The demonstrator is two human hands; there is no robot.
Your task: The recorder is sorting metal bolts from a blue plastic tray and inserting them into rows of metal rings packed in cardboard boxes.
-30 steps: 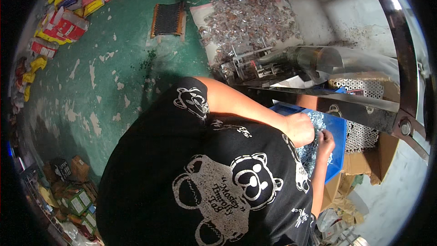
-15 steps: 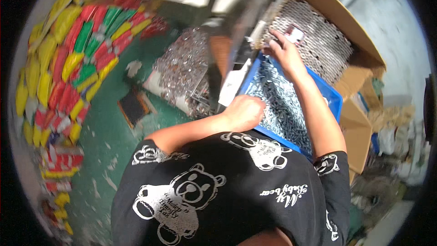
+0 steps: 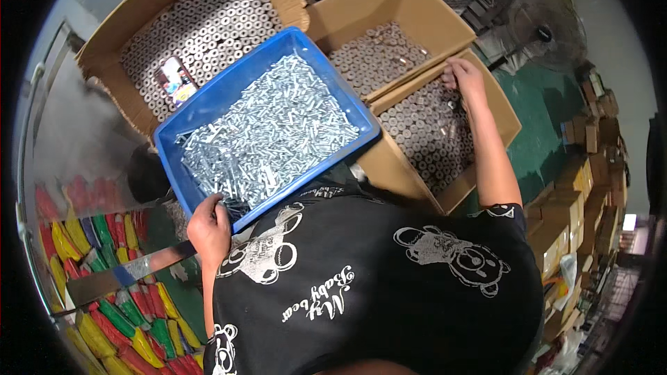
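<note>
My left hand (image 3: 210, 228) is closed at the near left corner of a blue plastic tray (image 3: 369, 127), its curled fingers by the rim. Whether they grip the rim or a small part is hidden. Loose silver metal pins (image 3: 292, 121) fill the tray. Over the far end of a cardboard box (image 3: 500, 101) on the right, my right hand (image 3: 464, 76) is held with bent fingers close together. Anything between its fingertips is too small to make out. Below it, short metal cylinders with holed ends (image 3: 424, 135) stand in rows inside the box.
Another cardboard box (image 3: 396, 7) with similar cylinders adjoins it behind. At the back left, a large box (image 3: 104, 48) of cylinders has a phone (image 3: 178, 80) lying on them. A fan (image 3: 542, 33) stands far right. Colourful packed bundles (image 3: 132, 312) lie lower left.
My view has swung to the right, bringing two more boxes in. My right hand has gone from near the phone to the right box. My left hand is now at the tray's near corner.
</note>
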